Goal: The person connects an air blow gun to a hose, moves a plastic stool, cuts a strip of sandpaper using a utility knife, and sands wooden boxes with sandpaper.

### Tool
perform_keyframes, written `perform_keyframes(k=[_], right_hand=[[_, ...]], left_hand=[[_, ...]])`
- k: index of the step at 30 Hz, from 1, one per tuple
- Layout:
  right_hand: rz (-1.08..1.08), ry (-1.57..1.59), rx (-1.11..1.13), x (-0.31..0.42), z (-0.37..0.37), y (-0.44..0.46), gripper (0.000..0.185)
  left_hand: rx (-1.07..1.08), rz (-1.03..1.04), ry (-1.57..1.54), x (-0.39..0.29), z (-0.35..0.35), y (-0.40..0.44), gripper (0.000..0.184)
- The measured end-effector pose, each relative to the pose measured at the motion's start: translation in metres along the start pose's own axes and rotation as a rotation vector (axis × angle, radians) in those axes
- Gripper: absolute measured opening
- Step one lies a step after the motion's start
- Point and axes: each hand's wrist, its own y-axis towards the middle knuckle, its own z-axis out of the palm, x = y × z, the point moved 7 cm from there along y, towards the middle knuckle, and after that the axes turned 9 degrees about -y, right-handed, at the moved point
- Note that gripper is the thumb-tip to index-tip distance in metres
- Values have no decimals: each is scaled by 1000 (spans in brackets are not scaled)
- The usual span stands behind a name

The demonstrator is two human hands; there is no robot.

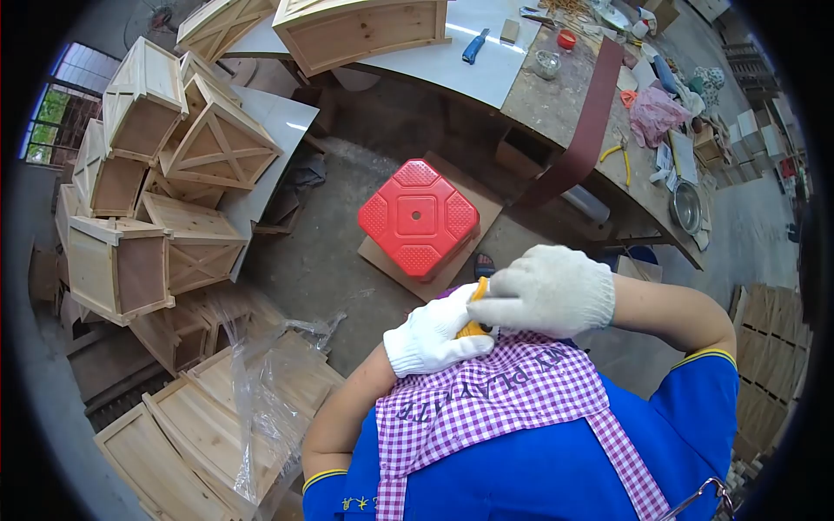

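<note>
My left hand [439,334], in a white knit glove, is closed around a small yellow object with dark parts [476,328], held in front of my chest. Its kind is hard to tell, since both gloves cover much of it. My right hand [547,291], also gloved and slightly blurred, reaches across from the right. Its fingers are pressed together against the top of the yellow object, and what lies beneath them is hidden. Below the hands is my purple checked apron [512,382].
A red plastic stool [417,217] stands on cardboard ahead. Wooden crates [143,95] are stacked at left, with wooden panels [200,417] and clear plastic film below. The workbench [556,95] carries a blue-handled tool [475,46], yellow-handled pliers [618,156] and a metal bowl [685,207].
</note>
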Motion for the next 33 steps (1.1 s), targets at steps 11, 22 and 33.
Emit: perform_keyframes(k=[11, 22, 33], right_hand=[[323, 105, 249, -9, 36, 8, 23], [30, 154, -66, -11, -8, -10, 49], [369, 52, 435, -11, 11, -3, 50]], left_hand=[[-218, -93, 460, -16, -6, -7, 54], [-52, -13, 249, -8, -3, -1, 52], [-80, 101, 129, -12, -1, 1, 53]])
